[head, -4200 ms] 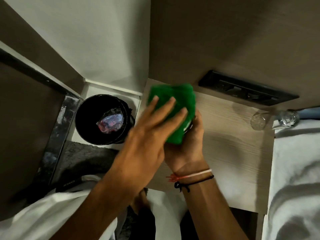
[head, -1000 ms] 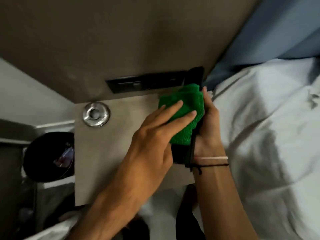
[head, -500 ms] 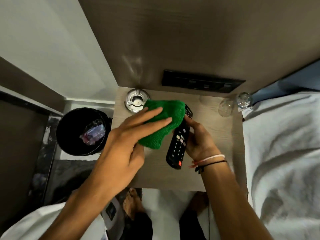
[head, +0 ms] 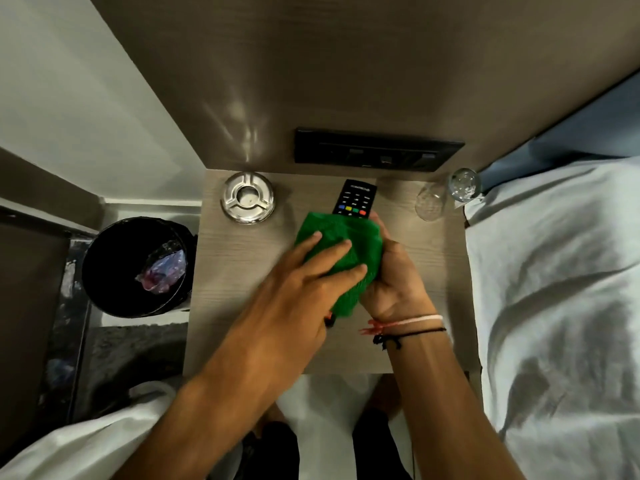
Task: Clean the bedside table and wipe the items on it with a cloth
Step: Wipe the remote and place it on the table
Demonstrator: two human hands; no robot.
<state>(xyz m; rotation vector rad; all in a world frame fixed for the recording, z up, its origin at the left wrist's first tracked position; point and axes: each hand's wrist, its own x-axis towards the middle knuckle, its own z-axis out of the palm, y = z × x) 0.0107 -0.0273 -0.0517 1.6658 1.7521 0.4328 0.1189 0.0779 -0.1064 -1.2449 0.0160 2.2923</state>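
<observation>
Right over the middle of the pale wooden desk [head: 242,289], both hands work on a black remote control [head: 355,200]. The right hand [head: 394,282] is closed around the remote from the bed side, gripping its lower part, while the left hand [head: 294,306] lies with fingers spread flat, pressing a green cloth [head: 349,237] down over it. The cloth covers most of the remote; only its far end, with number keys and a row of coloured buttons, sticks out toward the wall. Two thread bands circle the right wrist. At the desk's far left corner sits a round metal ashtray [head: 247,197], apart from the hands. At the far right corner two clear glasses [head: 446,194] stand close together, near the white bed sheet [head: 554,306]. A dark switch panel [head: 379,150] is set in the wall panel above the desk. On the floor to the left stands a black bin [head: 114,271] with a crumpled plastic wrapper inside.
</observation>
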